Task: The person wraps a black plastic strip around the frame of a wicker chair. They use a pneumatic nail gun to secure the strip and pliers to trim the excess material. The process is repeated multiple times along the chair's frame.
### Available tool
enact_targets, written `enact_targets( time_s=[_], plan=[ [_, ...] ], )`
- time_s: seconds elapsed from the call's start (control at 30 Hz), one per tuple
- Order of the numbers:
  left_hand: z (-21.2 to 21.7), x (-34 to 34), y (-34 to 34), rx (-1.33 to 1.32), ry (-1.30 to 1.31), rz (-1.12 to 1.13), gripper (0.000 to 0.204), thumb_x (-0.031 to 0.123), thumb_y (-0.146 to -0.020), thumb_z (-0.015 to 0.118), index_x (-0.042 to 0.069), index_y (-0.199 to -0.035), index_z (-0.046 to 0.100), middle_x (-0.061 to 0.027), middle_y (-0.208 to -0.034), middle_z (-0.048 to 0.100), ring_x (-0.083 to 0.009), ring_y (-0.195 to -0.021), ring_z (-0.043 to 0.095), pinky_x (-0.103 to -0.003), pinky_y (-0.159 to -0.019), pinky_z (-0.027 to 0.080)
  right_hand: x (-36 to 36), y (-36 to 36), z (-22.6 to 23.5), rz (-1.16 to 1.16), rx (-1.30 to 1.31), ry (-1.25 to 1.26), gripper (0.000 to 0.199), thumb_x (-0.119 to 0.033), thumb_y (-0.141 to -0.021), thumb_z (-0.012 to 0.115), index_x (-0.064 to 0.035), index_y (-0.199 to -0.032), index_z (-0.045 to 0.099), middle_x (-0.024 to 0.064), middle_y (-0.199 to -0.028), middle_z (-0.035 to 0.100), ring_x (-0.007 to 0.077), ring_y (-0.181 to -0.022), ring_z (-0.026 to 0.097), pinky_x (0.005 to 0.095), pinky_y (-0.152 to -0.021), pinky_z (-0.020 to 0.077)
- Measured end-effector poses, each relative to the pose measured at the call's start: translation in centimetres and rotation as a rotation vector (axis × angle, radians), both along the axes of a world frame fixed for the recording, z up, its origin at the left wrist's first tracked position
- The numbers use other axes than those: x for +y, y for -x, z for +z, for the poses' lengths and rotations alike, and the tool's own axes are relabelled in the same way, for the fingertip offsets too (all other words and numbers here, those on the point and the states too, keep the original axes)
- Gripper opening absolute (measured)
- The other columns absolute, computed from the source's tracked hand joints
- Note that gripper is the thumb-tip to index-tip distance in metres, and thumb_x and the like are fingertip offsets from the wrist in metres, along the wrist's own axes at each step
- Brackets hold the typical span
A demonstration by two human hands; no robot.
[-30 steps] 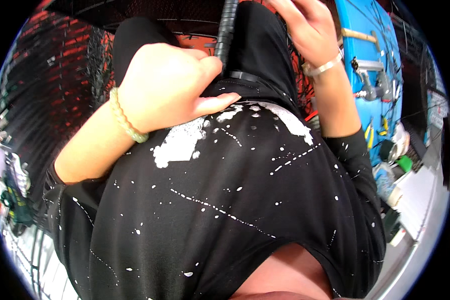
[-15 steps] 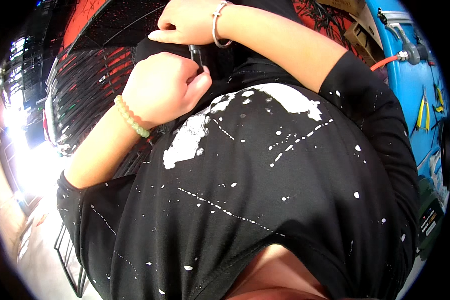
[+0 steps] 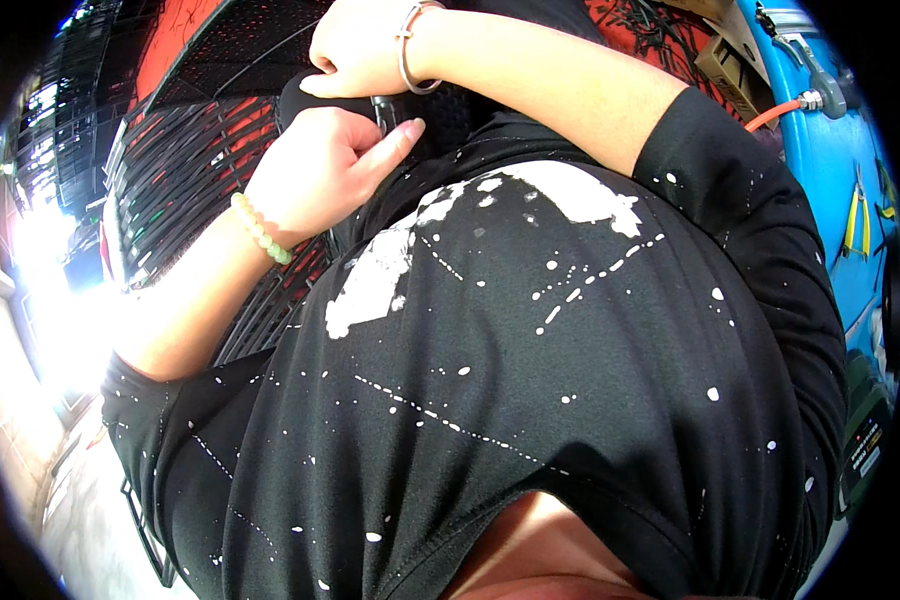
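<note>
Between my two hands shows a short, glossy black tube-shaped piece point(image 3: 384, 115); most of it is covered by fingers. My left hand point(image 3: 322, 165), with a pale green bead bracelet at the wrist, is closed round its lower end, the thumb lying along it. Just above, my right hand point(image 3: 362, 52), wearing a silver bangle, is curled over the upper end, its fingertips turned in and partly hidden. Dark cloth and a black textured thing lie behind the hands, too dark to make out. Beside my left forearm runs a row of long thin black rods point(image 3: 175, 190).
A red surface point(image 3: 175, 45) shows under the black rods. To the right, a blue worktop point(image 3: 835, 190) carries yellow-handled pliers point(image 3: 857, 225) and a grey air tool point(image 3: 820, 90) on an orange hose point(image 3: 773, 116). A cardboard box point(image 3: 727, 72) and black cable-like pieces point(image 3: 645, 35) are near it.
Both hands have shifted slightly left, staying close together at the black piece. My left thumb now reaches out straighter, and its wrist has turned a little.
</note>
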State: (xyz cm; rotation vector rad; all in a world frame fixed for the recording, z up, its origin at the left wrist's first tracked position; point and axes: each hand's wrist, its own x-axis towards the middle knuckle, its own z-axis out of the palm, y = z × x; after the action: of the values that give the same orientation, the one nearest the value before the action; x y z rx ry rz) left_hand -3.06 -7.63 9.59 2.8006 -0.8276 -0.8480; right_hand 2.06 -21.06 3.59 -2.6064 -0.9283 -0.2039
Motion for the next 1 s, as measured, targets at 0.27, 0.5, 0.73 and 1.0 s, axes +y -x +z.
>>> enact_targets(
  time_s=[0.27,0.5,0.73,1.0],
  plan=[
    [-0.2,0.8,0.3,0.257,0.200,0.080,0.051,0.033,-0.095,0.054,0.002,-0.054,0.053,0.0016,-0.044,0.047,-0.0051,-0.037,0.040,-0.023,-0.037,0.032,0.2,0.6,0.6,0.027,0.047,0.058,0.044,-0.043,-0.086,0.044,-0.0101,-0.079,0.072,0.0098,-0.079,0.069,0.0247,-0.077,0.064,0.0376,-0.076,0.0383],
    [0.5,1.9,0.5,0.310,0.223,0.068,0.046,0.026,-0.094,0.053,0.001,-0.057,0.058,-0.0040,-0.045,0.051,-0.0112,-0.040,0.044,-0.028,-0.043,0.038,0.8,1.0,0.5,0.079,0.080,0.064,0.040,-0.039,-0.087,0.044,-0.0119,-0.080,0.072,0.0078,-0.080,0.070,0.0239,-0.078,0.064,0.0380,-0.077,0.0383],
    [0.4,2.9,1.4,0.323,0.293,0.067,0.046,0.025,-0.095,0.054,0.001,-0.055,0.055,-0.0013,-0.045,0.050,-0.0075,-0.040,0.042,-0.026,-0.041,0.035,0.9,2.0,0.3,0.068,0.068,0.110,0.040,-0.040,-0.088,0.045,-0.0114,-0.079,0.072,0.0076,-0.078,0.069,0.0237,-0.076,0.065,0.0378,-0.075,0.0387],
    [-0.1,3.7,0.2,0.365,0.367,0.023,0.049,0.022,-0.097,0.052,0.003,-0.052,0.050,0.0032,-0.043,0.045,-0.0041,-0.037,0.039,-0.023,-0.038,0.029,0.8,1.7,0.5,0.075,0.044,0.096,0.040,-0.040,-0.088,0.045,-0.0114,-0.078,0.072,0.0069,-0.076,0.069,0.0235,-0.075,0.065,0.0381,-0.074,0.0385]
  ],
)
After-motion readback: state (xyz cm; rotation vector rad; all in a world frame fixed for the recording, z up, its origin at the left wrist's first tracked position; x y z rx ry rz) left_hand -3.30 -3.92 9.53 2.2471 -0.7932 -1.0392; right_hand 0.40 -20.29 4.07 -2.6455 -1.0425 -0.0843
